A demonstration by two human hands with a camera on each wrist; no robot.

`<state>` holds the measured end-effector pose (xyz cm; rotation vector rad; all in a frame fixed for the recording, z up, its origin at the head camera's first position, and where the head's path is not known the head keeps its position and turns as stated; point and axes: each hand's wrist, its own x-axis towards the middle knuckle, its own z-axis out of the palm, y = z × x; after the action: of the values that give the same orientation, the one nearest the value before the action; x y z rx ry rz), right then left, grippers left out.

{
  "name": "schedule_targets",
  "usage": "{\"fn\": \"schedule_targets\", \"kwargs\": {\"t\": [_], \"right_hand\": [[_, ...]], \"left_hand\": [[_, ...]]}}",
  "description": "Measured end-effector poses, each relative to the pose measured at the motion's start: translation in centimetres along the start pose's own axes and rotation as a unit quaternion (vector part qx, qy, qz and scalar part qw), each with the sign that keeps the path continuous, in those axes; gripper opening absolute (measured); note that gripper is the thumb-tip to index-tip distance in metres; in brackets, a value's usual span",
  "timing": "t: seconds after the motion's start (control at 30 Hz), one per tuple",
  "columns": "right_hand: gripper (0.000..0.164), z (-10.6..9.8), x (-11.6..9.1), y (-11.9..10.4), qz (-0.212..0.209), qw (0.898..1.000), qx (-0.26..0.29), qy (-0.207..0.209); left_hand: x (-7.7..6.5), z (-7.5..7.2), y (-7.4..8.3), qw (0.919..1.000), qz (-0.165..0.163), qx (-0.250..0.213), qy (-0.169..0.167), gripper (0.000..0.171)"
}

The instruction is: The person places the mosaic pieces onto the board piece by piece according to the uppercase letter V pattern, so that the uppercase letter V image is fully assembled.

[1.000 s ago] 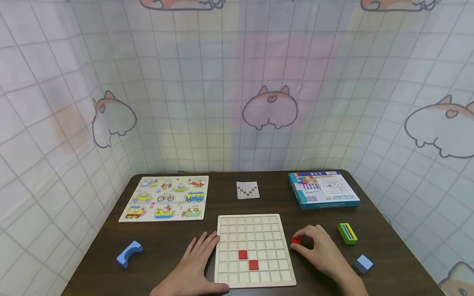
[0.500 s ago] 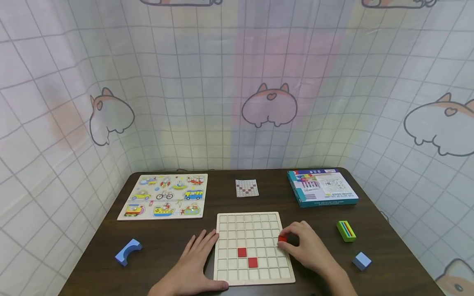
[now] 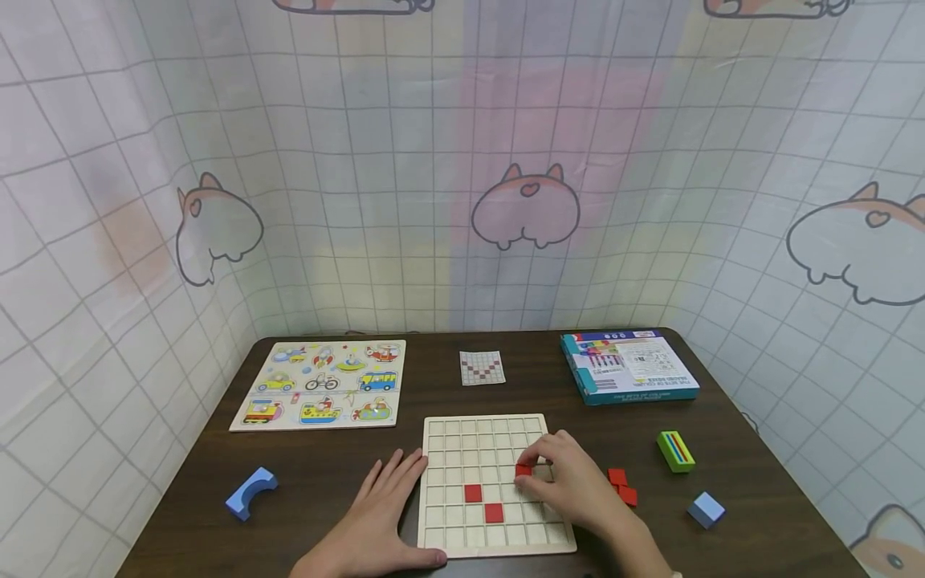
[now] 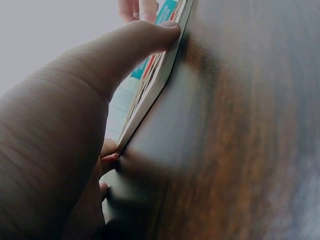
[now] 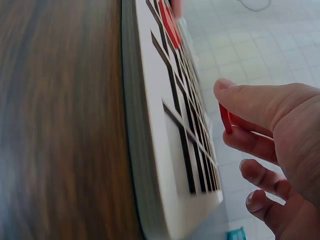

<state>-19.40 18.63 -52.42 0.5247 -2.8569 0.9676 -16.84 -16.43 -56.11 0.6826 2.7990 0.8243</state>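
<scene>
A pale grid board (image 3: 448, 445) lies on the dark table, with two red square tiles (image 3: 494, 512) set diagonally in its cells. My left hand (image 3: 379, 522) rests beside it, straight fingertips touching the left edge and the thumb at the near left corner; the left wrist view shows that thumb (image 4: 150, 37) against the board's side. Over the board's right half, my right hand (image 3: 574, 486) pinches another red tile (image 3: 523, 471) between thumb and forefinger. In the right wrist view this tile (image 5: 225, 119) is held on edge, apart from the board. The right hand covers some right-hand cells.
Several loose red tiles (image 3: 623, 490) lie right of the board. Beyond it is a small pattern card (image 3: 482, 368), between a picture puzzle (image 3: 321, 385) and a flat box (image 3: 629, 368). A blue arch block (image 3: 250, 492), a striped green block (image 3: 675, 452) and a blue block (image 3: 706, 510) lie around.
My right hand has moved left with the pinched red tile, from beside the board to above its cells, uncovering the loose red tiles. The left hand stays at the board's edge.
</scene>
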Motion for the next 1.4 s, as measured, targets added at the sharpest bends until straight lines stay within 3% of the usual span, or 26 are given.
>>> {"fn": "schedule_targets", "kwargs": {"t": [0.27,0.97,1.4], "right_hand": [[0.017,1.2,0.6,-1.6,-0.04,0.999,-0.005,0.001],[0.015,4.0,3.2,-5.9,-0.082,0.996,-0.025,-0.034],[0.015,5.9,4.5,-6.7,-0.097,0.992,-0.062,-0.043]], "left_hand": [[0.1,0.0,0.0,1.0,-0.005,-0.002,-0.006,0.141],[-0.1,-0.3,0.2,1.0,0.007,0.0,0.0,0.14],[-0.2,0.0,-0.3,0.9996,0.02,0.012,0.015,0.139]]}}
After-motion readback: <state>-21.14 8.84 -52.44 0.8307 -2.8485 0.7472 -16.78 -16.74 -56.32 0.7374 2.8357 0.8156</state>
